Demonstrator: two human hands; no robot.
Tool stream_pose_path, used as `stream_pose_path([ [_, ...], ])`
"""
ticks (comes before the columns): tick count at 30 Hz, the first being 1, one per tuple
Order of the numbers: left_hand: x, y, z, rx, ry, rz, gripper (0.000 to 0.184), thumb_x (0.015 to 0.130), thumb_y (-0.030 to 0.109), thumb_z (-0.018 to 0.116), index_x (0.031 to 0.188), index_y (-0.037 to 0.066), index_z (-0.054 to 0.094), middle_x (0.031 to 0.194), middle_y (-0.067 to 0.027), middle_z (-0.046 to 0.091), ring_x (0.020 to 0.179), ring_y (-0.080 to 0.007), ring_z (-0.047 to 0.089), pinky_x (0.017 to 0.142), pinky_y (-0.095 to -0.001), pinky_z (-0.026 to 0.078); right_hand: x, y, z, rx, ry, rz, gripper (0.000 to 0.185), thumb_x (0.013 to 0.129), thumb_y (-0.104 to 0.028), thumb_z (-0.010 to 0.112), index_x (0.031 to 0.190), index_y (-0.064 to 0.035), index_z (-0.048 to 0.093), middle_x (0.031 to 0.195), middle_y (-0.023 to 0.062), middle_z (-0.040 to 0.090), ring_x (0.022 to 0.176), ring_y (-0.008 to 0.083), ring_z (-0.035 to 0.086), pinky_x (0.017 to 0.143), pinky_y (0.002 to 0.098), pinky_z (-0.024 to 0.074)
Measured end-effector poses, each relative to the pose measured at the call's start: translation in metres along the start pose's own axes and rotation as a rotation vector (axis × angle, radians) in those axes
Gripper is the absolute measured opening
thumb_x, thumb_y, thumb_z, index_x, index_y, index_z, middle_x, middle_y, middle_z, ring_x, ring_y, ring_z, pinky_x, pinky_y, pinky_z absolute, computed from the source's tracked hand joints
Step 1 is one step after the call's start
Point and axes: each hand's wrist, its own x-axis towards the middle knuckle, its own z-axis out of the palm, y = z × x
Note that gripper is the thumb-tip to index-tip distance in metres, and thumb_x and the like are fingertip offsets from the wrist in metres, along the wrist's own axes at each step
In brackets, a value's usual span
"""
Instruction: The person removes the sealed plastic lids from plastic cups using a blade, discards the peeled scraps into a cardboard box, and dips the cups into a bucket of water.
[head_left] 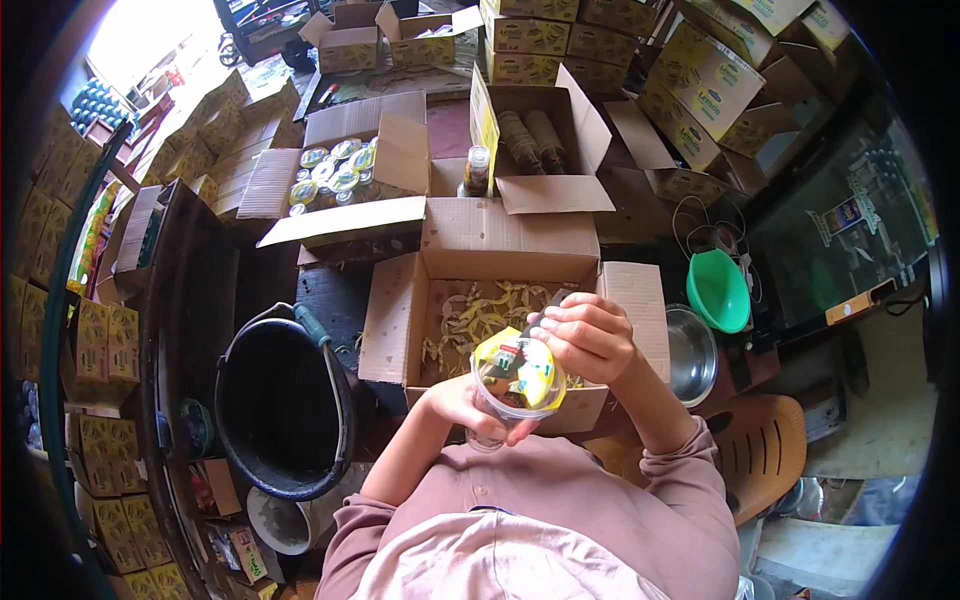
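My left hand (465, 405) is wrapped round a clear plastic cup (487, 425), held upright in front of my chest. A yellow printed film lid (518, 372) covers its top, crinkled and overhanging the rim. My right hand (585, 338) grips a dark, flat, blade-like tool (545, 312), its lower end against the film near the cup's far edge. The tool's exact kind is hard to make out. Below both hands stands an open cardboard box (510, 235) with many yellowish curled strips (480, 305) in it.
Behind it, one carton holds lidded cups (340, 170) and another holds stacked cups (535, 140). A filled cup (476, 170) stands between them. A black bucket (280, 400) is at left; a green bowl (718, 290) and metal bowl (692, 355) are at right. A chair (760, 450) is beside me.
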Motion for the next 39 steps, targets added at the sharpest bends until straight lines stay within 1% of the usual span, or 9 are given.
stream_pose_path([
  [5,-0.001,-0.011,-0.01,-0.09,-0.146,0.024,0.034,0.07,0.018,0.063,0.091,-0.005,0.051,0.073,-0.0068,0.054,0.06,-0.0128,0.052,0.053,-0.024,0.043,-0.003,-0.002,0.006,0.002,0.016,-0.007,0.01,0.06,-0.005,0.071,0.065,-0.0046,0.062,0.07,0.0036,0.061,0.066,0.0149,0.061,0.063,0.027,0.0508],
  [11,0.014,-0.029,-0.013,-0.678,-0.29,0.206,0.042,0.067,0.018,0.067,0.095,-0.005,0.045,0.07,-0.0094,0.055,0.056,-0.015,0.054,0.049,-0.0252,0.043,-0.006,-0.003,0.017,0.074,0.054,-0.007,0.012,0.06,-0.008,0.069,0.067,-0.0029,0.061,0.074,0.0042,0.06,0.071,0.0152,0.06,0.072,0.0289,0.0512],
  [16,0.027,-0.031,-0.005,-1.035,-0.561,0.184,0.045,0.067,0.019,0.068,0.096,-0.005,0.043,0.069,-0.0102,0.055,0.054,-0.0155,0.054,0.047,-0.0258,0.043,-0.001,-0.001,0.025,0.082,0.092,0.019,0.013,0.06,-0.004,0.073,0.066,-0.0022,0.062,0.071,0.0041,0.062,0.066,0.015,0.061,0.063,0.0284,0.0511],
  [23,0.032,-0.033,0.001,-1.154,-0.703,0.152,0.049,0.067,0.019,0.068,0.098,-0.005,0.039,0.068,-0.0114,0.055,0.051,-0.0163,0.054,0.045,-0.0266,0.044,-0.01,0.009,0.045,0.174,0.156,0.07,0.013,0.06,-0.006,0.071,0.067,-0.0004,0.062,0.068,0.005,0.06,0.065,0.0174,0.061,0.062,0.0307,0.0504],
  [26,0.031,-0.033,-0.004,-1.161,-0.711,0.144,0.051,0.067,0.02,0.069,0.099,-0.005,0.038,0.068,-0.0119,0.055,0.05,-0.0166,0.054,0.044,-0.027,0.044,-0.016,0.013,0.06,0.24,0.27,0.204,0.016,0.054,-0.004,0.068,0.057,-0.0013,0.052,0.065,0.0058,0.056,0.064,0.0186,0.058,0.064,0.0325,0.0512],
  [30,0.02,-0.038,-0.014,-1.145,-0.637,0.17,0.053,0.067,0.02,0.069,0.1,-0.005,0.035,0.067,-0.0126,0.055,0.048,-0.017,0.055,0.043,-0.0275,0.044,-0.031,0.019,0.069,0.217,0.253,0.377,0.014,0.056,0.002,0.07,0.064,-0.0004,0.058,0.064,0.0064,0.056,0.061,0.0208,0.058,0.059,0.0301,0.0495],
  [36,-0.02,-0.048,-0.036,-0.951,-0.206,0.153,0.056,0.068,0.024,0.07,0.104,-0.002,0.035,0.067,-0.0094,0.051,0.052,-0.0155,0.054,0.046,-0.026,0.044,-0.057,0.026,0.059,0.28,0.165,0.979,0.01,0.062,0.008,0.064,0.065,-0.0007,0.061,0.061,0.008,0.057,0.055,0.014,0.056,0.05,0.0251,0.0422],
  [38,-0.037,-0.049,-0.041,-0.777,0.049,0.049,0.056,0.068,0.026,0.069,0.106,-0.001,0.037,0.068,-0.0094,0.05,0.053,-0.0157,0.053,0.047,-0.0262,0.044,-0.091,0.034,0.058,0.203,-0.169,1.108,0.006,0.064,0.004,0.065,0.066,0.0,0.06,0.061,0.0076,0.056,0.057,0.014,0.056,0.053,0.0265,0.0446],
  [39,-0.041,-0.044,-0.043,-0.616,0.202,-0.014,0.057,0.068,0.028,0.068,0.109,0.002,0.039,0.071,-0.0099,0.05,0.055,-0.0167,0.053,0.049,-0.027,0.044,-0.11,0.038,0.056,-0.063,-0.485,1.004,0.005,0.063,0.001,0.061,0.068,-0.0006,0.061,0.062,0.0104,0.057,0.058,0.019,0.058,0.054,0.0296,0.0459],
])
